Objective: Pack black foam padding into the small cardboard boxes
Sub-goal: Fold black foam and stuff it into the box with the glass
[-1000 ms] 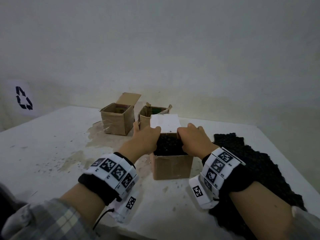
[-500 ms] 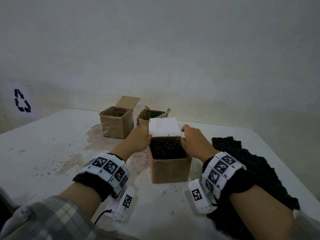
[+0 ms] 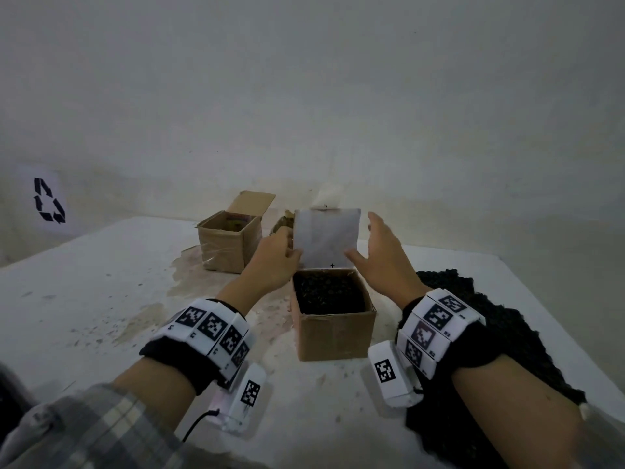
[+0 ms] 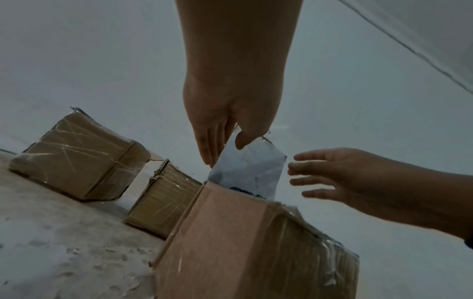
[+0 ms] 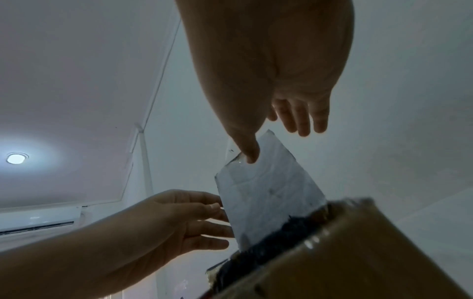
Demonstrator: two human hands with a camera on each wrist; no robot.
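Observation:
A small cardboard box [image 3: 334,333] stands in the middle of the table, filled to the brim with black foam [image 3: 326,292]. Its white flap [image 3: 326,238] stands upright at the far side. My left hand [image 3: 287,253] pinches the flap's left edge, thumb in front and fingers behind, as the left wrist view shows at the flap [image 4: 253,172]. My right hand [image 3: 375,252] is open beside the flap's right edge with fingers spread. In the right wrist view its thumb touches the flap [image 5: 266,192].
Two more cardboard boxes stand at the back: an open one [image 3: 230,245] and one [image 3: 282,223] mostly hidden behind my left hand. A pile of black foam [image 3: 490,333] lies at the table's right side. The stained white table [image 3: 101,299] meets a wall behind.
Both hands left the foam in the box and went to the white flap. The flap rose from lying back to standing upright. My right hand spread its fingers.

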